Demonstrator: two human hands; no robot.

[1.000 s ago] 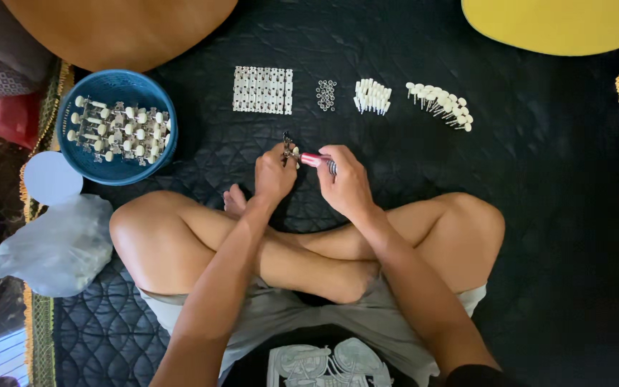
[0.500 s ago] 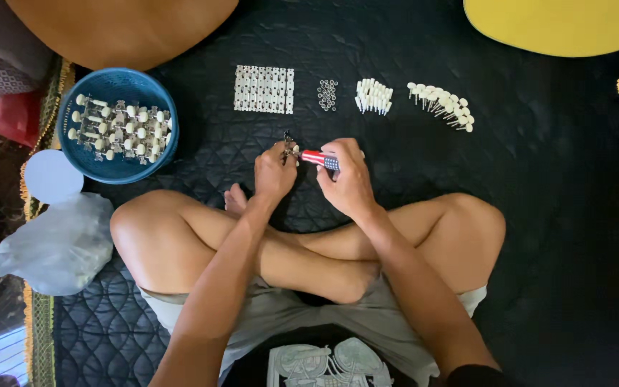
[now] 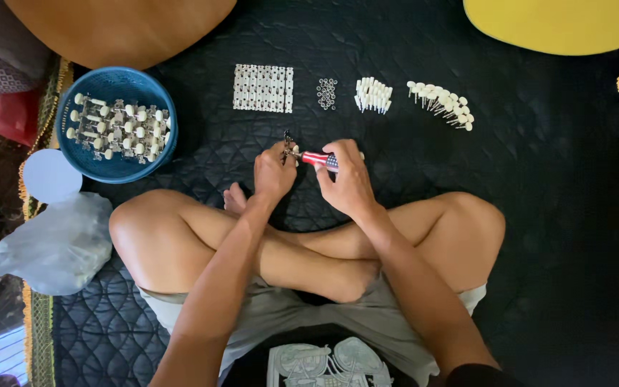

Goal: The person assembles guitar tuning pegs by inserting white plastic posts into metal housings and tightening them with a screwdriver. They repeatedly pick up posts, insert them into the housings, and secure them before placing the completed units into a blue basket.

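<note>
Blue bowl (image 3: 120,161) of assembled pegs, clear plastic bag (image 3: 55,244) nearby.

both hands meet above crossed legs, left hand (image 3: 272,172) and right hand (image 3: 347,183) fingers curled.

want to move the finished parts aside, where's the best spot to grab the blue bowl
Grip the blue bowl by its rim on the near right edge, coming from above with thumb outside. That stretch is bare and closest to the left hand; the parts lie heaped toward the middle, so keep it level.
</note>
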